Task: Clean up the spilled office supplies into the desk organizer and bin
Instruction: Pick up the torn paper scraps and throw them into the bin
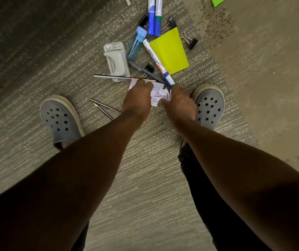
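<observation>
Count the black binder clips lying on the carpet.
4. One black binder clip sits left of the blue markers, one right of them, one right of the yellow sticky pad, one below its left edge. More may be hidden.

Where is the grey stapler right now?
Head view, upper centre-left: the grey stapler lies on the carpet, just left of the blue glue tube.

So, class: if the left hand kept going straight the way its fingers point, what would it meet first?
Probably the thin grey pencil lying crosswise just beyond the left hand, which already grips the paper. Past it sits the grey stapler. Depth is hard to judge.
</observation>
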`<action>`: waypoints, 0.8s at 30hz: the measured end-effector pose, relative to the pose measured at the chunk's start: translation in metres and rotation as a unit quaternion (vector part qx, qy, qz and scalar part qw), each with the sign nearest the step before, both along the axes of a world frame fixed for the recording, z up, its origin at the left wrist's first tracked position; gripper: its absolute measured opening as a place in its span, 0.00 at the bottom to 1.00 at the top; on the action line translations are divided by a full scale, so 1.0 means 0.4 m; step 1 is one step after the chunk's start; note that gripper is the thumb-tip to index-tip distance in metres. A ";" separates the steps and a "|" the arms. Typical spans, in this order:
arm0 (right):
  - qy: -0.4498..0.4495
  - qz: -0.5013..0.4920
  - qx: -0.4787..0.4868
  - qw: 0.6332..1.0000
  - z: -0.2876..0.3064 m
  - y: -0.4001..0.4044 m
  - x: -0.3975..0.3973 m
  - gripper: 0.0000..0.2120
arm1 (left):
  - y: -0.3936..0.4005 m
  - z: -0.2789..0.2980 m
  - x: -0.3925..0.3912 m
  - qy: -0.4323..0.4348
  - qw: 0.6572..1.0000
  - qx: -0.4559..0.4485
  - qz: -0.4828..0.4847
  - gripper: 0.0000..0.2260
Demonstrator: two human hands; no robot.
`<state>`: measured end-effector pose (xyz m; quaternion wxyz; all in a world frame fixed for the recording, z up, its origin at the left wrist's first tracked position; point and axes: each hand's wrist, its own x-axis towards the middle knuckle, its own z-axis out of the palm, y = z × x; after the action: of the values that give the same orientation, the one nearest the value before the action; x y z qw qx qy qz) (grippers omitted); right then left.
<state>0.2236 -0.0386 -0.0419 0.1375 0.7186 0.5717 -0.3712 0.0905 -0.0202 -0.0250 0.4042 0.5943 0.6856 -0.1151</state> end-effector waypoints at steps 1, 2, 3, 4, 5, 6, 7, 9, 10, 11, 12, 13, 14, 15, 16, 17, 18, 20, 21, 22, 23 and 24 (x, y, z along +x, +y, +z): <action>0.006 0.023 0.006 1.000 -0.002 0.003 -0.003 0.16 | 0.004 -0.003 -0.001 -0.007 1.000 0.003 -0.011 0.12; 0.013 0.036 0.007 0.999 -0.003 0.005 -0.004 0.14 | 0.007 -0.005 -0.004 -0.019 1.000 0.008 0.000 0.11; 0.018 0.034 0.007 0.999 -0.001 0.008 -0.002 0.13 | 0.010 -0.004 -0.009 -0.036 0.999 0.014 0.031 0.11; 0.022 0.013 0.008 1.000 0.004 0.013 0.000 0.13 | 0.012 0.002 -0.017 -0.050 0.996 0.023 0.068 0.09; 0.030 -0.022 0.008 0.999 0.013 0.019 0.005 0.13 | 0.014 0.015 -0.029 -0.060 0.992 0.031 0.109 0.07; 0.044 -0.058 0.003 0.997 0.025 0.022 0.009 0.12 | 0.013 0.030 -0.043 -0.068 0.985 0.035 0.157 0.05; 0.062 -0.085 -0.008 0.994 0.041 0.027 0.013 0.11 | 0.009 0.051 -0.061 -0.077 0.975 0.036 0.207 0.03; 0.084 -0.093 -0.039 0.991 0.075 0.028 0.024 0.09 | -0.010 0.092 -0.094 -0.090 0.953 0.023 0.290 0.02; 0.087 -0.080 -0.052 0.992 0.097 0.029 0.028 0.08 | -0.021 0.116 -0.113 -0.090 0.943 0.009 0.319 0.02; 0.092 -0.067 -0.064 0.991 0.123 0.028 0.029 0.10 | -0.032 0.141 -0.133 -0.087 0.935 -0.007 0.344 0.02; 0.103 -0.058 -0.069 0.991 0.149 0.028 0.029 0.12 | -0.044 0.165 -0.153 -0.085 0.928 -0.015 0.363 0.02; 0.118 -0.055 -0.067 0.989 0.178 0.029 0.026 0.13 | -0.052 0.192 -0.172 -0.080 0.924 -0.012 0.374 0.04; 0.130 -0.053 -0.056 0.988 0.209 0.032 0.021 0.15 | -0.057 0.221 -0.189 -0.072 0.923 -0.002 0.377 0.06; 0.140 -0.052 -0.039 0.988 0.242 0.041 0.011 0.16 | -0.055 0.254 -0.205 -0.068 0.921 0.006 0.384 0.08; 0.146 -0.050 -0.025 0.988 0.273 0.052 -0.002 0.16 | -0.051 0.288 -0.220 -0.072 0.917 0.008 0.393 0.10; 0.152 -0.048 -0.017 0.987 0.299 0.066 -0.020 0.16 | -0.044 0.319 -0.237 -0.077 0.913 0.008 0.401 0.10; 0.153 -0.043 -0.013 0.987 0.326 0.084 -0.045 0.14 | -0.032 0.350 -0.257 -0.081 0.911 0.016 0.403 0.10; 0.152 -0.040 -0.011 0.987 0.372 0.128 -0.113 0.10 | 0.008 0.410 -0.302 -0.093 0.906 0.035 0.411 0.09; 0.165 -0.049 -0.005 0.985 0.395 0.152 -0.156 0.09 | 0.034 0.439 -0.328 -0.098 0.903 0.048 0.415 0.08; 0.186 -0.061 0.001 0.981 0.419 0.181 -0.205 0.08 | 0.064 0.471 -0.357 -0.101 0.899 0.067 0.421 0.07; 0.214 -0.066 0.015 0.974 0.442 0.210 -0.258 0.07 | 0.095 0.505 -0.388 -0.104 0.892 0.093 0.429 0.08; 0.241 -0.061 0.025 0.968 0.471 0.241 -0.316 0.07 | 0.127 0.542 -0.420 -0.102 0.885 0.122 0.439 0.09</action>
<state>0.0972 0.0577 0.1464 -0.0450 0.6449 0.5521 -0.5266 -0.0775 0.0304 0.1919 0.4059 0.2860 0.8397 0.2199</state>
